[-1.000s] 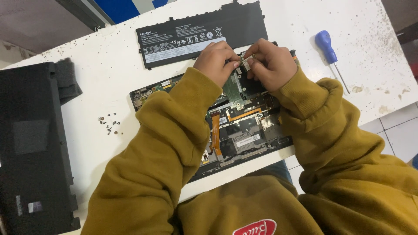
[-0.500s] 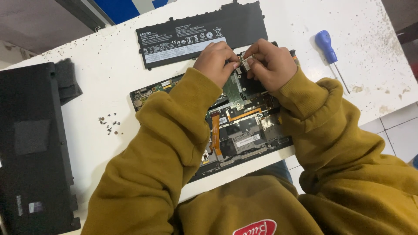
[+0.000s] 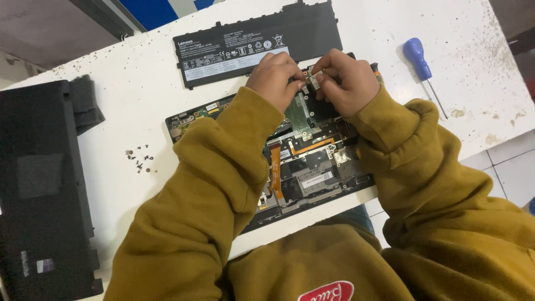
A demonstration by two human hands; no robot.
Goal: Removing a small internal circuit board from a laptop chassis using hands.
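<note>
— Were there any labels or screens on the counter?

— No screens. A long black battery pack lay at the far edge, and it bore a white rectangular label along its near side, with small white print and symbols above it.

— Anything else?

— A small pale sticker sat on the opened laptop's board, and a tiny one on the black cover at the left.

small silver part pinched over opened laptop chassis, circuitry exposed
</note>
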